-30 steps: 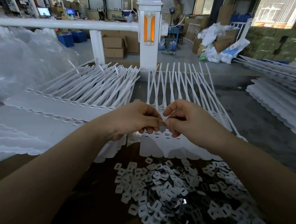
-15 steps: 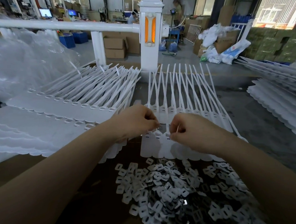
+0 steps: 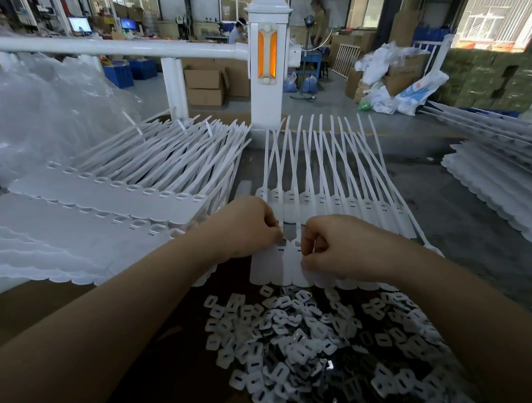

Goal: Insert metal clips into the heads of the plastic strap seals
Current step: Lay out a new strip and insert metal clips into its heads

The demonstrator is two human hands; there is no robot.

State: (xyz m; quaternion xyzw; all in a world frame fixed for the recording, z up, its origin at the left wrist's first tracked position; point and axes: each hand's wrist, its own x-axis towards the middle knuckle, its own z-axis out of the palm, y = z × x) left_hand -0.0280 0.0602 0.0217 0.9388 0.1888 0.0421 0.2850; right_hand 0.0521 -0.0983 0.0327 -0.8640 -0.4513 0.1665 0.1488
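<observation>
White strap seals (image 3: 295, 261) lie joined in a flat sheet. My left hand (image 3: 247, 227) and right hand (image 3: 338, 247) are both curled, pinching at the seal heads.

Matt white plastic strap seals (image 3: 295, 258), pale flat clips (image 3: 296, 338) with dull sheen, glossy white-painted post (image 3: 269, 108), brown cardboard boxes (image 3: 205, 87), crinkled clear plastic sheeting (image 3: 38, 120)
</observation>
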